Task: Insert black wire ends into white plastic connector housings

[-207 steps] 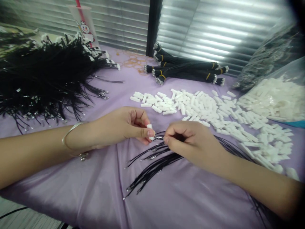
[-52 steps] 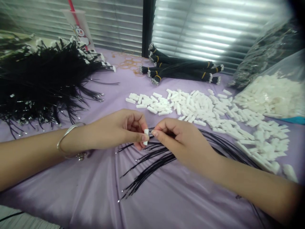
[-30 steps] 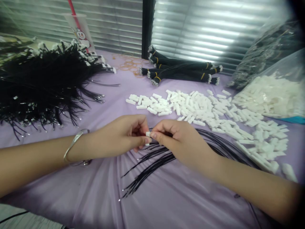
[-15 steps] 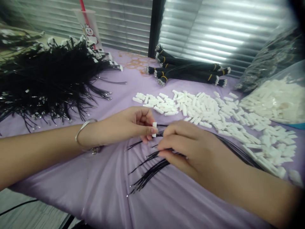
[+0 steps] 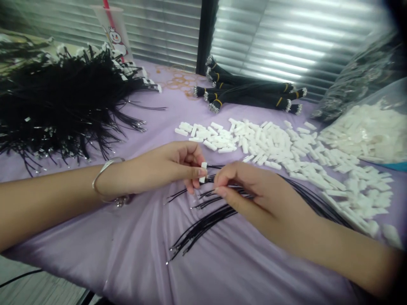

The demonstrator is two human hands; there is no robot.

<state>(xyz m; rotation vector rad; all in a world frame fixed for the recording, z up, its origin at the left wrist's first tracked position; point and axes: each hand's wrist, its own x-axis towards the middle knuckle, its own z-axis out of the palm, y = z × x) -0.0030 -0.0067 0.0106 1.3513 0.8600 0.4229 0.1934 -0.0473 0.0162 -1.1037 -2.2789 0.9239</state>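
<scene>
My left hand (image 5: 165, 167) pinches a small white plastic connector (image 5: 203, 171) between thumb and fingers, with thin black wires leading out of it to the right. My right hand (image 5: 251, 192) is just right of it, fingers closed on a black wire (image 5: 208, 195) picked from the loose black wires (image 5: 197, 228) fanned out on the purple cloth (image 5: 127, 245). A silver bangle (image 5: 106, 180) sits on my left wrist.
A spread of white connectors (image 5: 270, 144) lies behind my hands, with a clear bag of more connectors (image 5: 365, 131) at right. Banded black wire bundles (image 5: 248, 95) lie at the back. A big heap of finished black wires (image 5: 57, 106) fills the left. A drink cup (image 5: 112, 29) stands behind it.
My right hand left the connector, dropped to the loose wires and closed on one. My left hand keeps holding the connector in about the same place.
</scene>
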